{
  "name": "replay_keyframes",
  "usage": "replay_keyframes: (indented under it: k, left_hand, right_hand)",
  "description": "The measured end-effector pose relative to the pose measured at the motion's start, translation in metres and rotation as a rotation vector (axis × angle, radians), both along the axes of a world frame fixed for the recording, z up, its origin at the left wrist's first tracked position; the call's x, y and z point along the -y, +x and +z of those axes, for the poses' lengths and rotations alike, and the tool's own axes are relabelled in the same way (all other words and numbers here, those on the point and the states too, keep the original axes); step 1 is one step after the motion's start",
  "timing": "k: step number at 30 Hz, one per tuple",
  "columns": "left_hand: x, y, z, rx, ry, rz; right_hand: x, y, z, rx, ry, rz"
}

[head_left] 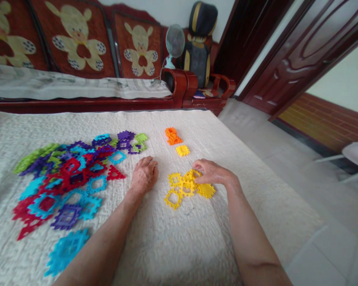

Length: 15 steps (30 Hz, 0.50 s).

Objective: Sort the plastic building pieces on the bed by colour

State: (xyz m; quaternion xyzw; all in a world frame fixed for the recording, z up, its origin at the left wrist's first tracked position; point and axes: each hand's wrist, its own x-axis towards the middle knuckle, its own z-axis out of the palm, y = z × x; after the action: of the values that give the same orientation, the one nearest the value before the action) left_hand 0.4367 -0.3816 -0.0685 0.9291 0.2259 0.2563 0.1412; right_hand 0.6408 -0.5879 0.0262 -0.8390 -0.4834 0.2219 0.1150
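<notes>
Yellow interlocking plastic building pieces [187,188] lie in a small overlapping group on the cloth, some with window openings. My right hand [210,171] is over the right side of this group, thumb and fingers closed on a yellow building piece [196,173]. Resting on the cloth left of the yellow group, my left hand [144,174] has its fingers curled in, and nothing shows in them. A red triangular piece [115,173] lies just left of that hand. Beyond my right hand are a single yellow piece [183,150] and a small orange stack [173,136].
A large mixed pile of red, blue, purple and green pieces [74,174] spreads over the left side. The cream quilted cloth [179,246] covers the table. Behind it stand a wooden sofa [179,87], a fan [175,41] and a chair with a massage cushion [197,63].
</notes>
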Motion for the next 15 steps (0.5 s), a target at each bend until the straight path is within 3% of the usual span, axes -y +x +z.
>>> replay_keyframes:
  k: [5,10,15]
  left_hand:
    - [0.000,0.000,0.000,-0.005,-0.016,-0.003]
    - [0.001,0.000,0.002,-0.011,-0.012,0.001]
    - [0.002,0.000,0.003,-0.030,-0.007,0.009]
  right_hand:
    - [0.001,-0.004,-0.007,0.086,0.009,0.039]
    - [0.002,0.007,-0.008,0.001,0.093,0.049]
    - [-0.022,0.030,-0.003,0.039,0.206,0.023]
